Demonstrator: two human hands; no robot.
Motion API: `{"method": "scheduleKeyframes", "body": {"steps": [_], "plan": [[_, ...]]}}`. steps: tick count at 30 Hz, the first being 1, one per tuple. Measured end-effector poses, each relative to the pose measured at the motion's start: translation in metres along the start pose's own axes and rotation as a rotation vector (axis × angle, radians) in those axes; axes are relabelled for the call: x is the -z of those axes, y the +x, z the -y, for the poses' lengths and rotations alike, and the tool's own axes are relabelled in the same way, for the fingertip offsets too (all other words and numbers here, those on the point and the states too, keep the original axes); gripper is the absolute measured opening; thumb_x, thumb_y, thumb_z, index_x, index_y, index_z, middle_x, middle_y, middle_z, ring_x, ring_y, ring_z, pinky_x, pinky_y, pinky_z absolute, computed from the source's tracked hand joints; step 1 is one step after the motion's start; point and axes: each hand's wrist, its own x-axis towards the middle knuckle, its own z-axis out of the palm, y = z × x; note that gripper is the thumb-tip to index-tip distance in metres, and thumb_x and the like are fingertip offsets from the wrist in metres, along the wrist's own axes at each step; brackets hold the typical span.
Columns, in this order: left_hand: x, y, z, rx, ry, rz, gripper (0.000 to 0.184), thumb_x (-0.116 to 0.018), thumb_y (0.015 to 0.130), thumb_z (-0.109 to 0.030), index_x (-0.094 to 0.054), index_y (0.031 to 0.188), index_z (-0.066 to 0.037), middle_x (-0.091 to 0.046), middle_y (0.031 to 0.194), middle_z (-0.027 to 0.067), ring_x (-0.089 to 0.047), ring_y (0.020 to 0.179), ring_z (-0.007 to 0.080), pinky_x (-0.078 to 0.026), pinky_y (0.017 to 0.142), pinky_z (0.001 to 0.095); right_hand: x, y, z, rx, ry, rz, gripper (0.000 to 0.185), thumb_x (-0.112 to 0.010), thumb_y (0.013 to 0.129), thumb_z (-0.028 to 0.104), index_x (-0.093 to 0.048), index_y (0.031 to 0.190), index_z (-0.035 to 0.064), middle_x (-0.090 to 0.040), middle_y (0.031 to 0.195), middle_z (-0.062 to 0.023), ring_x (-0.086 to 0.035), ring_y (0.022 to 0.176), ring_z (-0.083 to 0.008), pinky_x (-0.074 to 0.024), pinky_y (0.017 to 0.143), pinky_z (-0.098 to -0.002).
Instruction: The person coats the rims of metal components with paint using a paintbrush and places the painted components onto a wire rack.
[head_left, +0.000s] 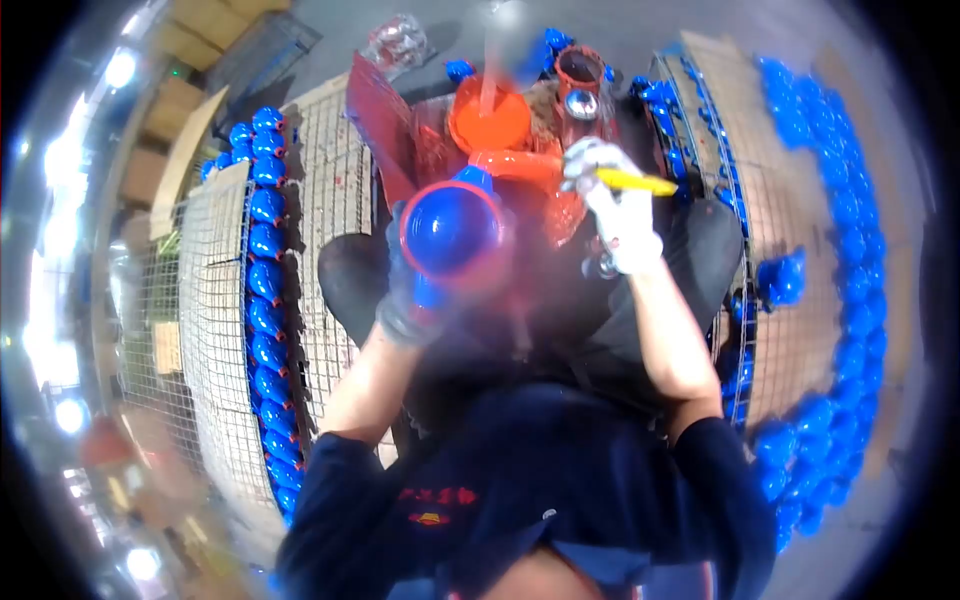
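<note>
A round blue part (450,232) with a red-orange rim is held up in front of my lap. My left hand (405,300), in a grey glove, is closed round its left and lower side. My right hand (618,205), in a white glove with stains, pinches a yellow-handled tool (636,182), whose far end I cannot make out. Beyond the hands stands an orange-red dish (490,122), with an orange smeared surface (520,166) just below it. A silver round object (581,104) is near a red-stained can (580,68), above my right hand.
Rows of blue parts line the left rack (268,280) and the right side (845,260). One blue part (782,278) lies apart on cardboard at the right. A dark red panel (382,125) leans left of the dish. Clear plastic (398,45) lies on the floor.
</note>
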Motion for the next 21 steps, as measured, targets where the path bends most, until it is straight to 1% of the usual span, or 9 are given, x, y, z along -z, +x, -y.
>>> {"method": "scheduleKeyframes", "body": {"steps": [2,7,10,12,14,17,18,20,21], "plan": [[-0.015,0.019,0.015,0.115,-0.221,0.208,0.063,-0.056,0.101,-0.04,-0.044,0.146,0.003,-0.052,0.134,0.0213,-0.056,0.081,0.0293,-0.054,0.071,0.0433,-0.012,-0.01,-0.023,-0.031,0.115,-0.092,0.013,-0.064,0.095,-0.001,-0.065,0.107,0.0029,-0.066,0.103,-0.0062,-0.063,0.091,-0.0151,-0.0518,0.083,-0.0299],[0.018,0.045,0.017,0.457,-0.877,0.592,0.047,-0.056,0.1,-0.032,-0.047,0.137,-0.005,-0.056,0.102,0.0084,-0.057,0.065,0.0182,-0.053,0.073,0.0393,-0.029,-0.009,-0.081,-0.163,0.289,-0.309,0.014,-0.063,0.098,0.004,-0.065,0.111,0.0019,-0.067,0.093,-0.0084,-0.064,0.083,-0.0182,-0.0522,0.08,-0.0313],[-0.003,0.04,-0.011,0.098,-0.679,0.415,0.047,-0.067,0.093,-0.022,-0.047,0.133,-0.006,-0.055,0.105,0.0097,-0.059,0.078,0.0185,-0.054,0.071,0.0338,-0.019,0.001,-0.068,-0.122,0.135,-0.39,0.016,-0.063,0.099,0.008,-0.064,0.114,0.0022,-0.069,0.091,-0.0107,-0.066,0.082,-0.019,-0.0536,0.08,-0.0316],[-0.007,0.03,-0.032,-0.198,-0.577,0.287,0.06,-0.073,0.089,-0.017,-0.043,0.138,-0.002,-0.049,0.122,0.0162,-0.058,0.092,0.0222,-0.055,0.07,0.0322,0.005,0.009,-0.071,-0.061,-0.209,-0.401,0.018,-0.06,0.101,0.012,-0.064,0.118,0.0046,-0.068,0.095,-0.0062,-0.063,0.082,-0.0137,-0.0509,0.077,-0.0279],[0.0,0.011,-0.056,-0.272,-0.569,0.22,0.072,-0.076,0.087,-0.021,-0.038,0.143,0.002,-0.046,0.13,0.0206,-0.057,0.098,0.0264,-0.056,0.071,0.0321,0.016,0.016,-0.062,-0.064,0.042,-0.37,0.02,-0.061,0.101,0.012,-0.063,0.12,0.0052,-0.068,0.098,-0.006,-0.062,0.084,-0.0133,-0.0483,0.076,-0.0263],[0.004,-0.034,-0.074,-0.444,-0.415,0.192,0.083,-0.079,0.083,-0.046,-0.042,0.141,0.001,-0.052,0.123,0.0212,-0.058,0.103,0.0287,-0.058,0.078,0.0342,0.019,0.021,-0.045,-0.032,-0.056,-0.363,0.025,-0.06,0.103,0.02,-0.061,0.123,0.0049,-0.069,0.099,-0.0098,-0.059,0.079,-0.0144,-0.0429,0.071,-0.026],[0.01,-0.052,-0.083,-0.537,-0.334,0.175,0.084,-0.075,0.085,-0.052,-0.042,0.142,0.0,-0.052,0.124,0.0225,-0.058,0.103,0.0298,-0.058,0.08,0.037,0.032,0.027,-0.053,-0.03,-0.128,-0.358,0.03,-0.058,0.105,0.026,-0.061,0.121,0.0011,-0.067,0.097,-0.0087,-0.063,0.085,-0.0184,-0.0484,0.08,-0.03],[0.011,-0.106,-0.08,-0.664,-0.203,0.108,0.084,-0.07,0.088,-0.059,-0.042,0.144,-0.004,-0.051,0.132,0.0234,-0.059,0.108,0.033,-0.059,0.085,0.0392,0.029,0.033,-0.05,0.008,-0.049,-0.373,0.03,-0.061,0.103,0.027,-0.059,0.122,0.0046,-0.068,0.103,-0.0109,-0.06,0.085,-0.0158,-0.0427,0.072,-0.0275],[0.017,-0.139,-0.077,-0.757,-0.114,0.04,0.083,-0.069,0.088,-0.061,-0.043,0.144,-0.005,-0.052,0.134,0.0227,-0.059,0.109,0.0338,-0.059,0.086,0.0397,0.047,0.035,-0.052,-0.062,-0.342,-0.235,0.037,-0.056,0.103,0.035,-0.059,0.121,0.0029,-0.068,0.097,-0.0103,-0.06,0.081,-0.0163,-0.0451,0.071,-0.0279]]}}
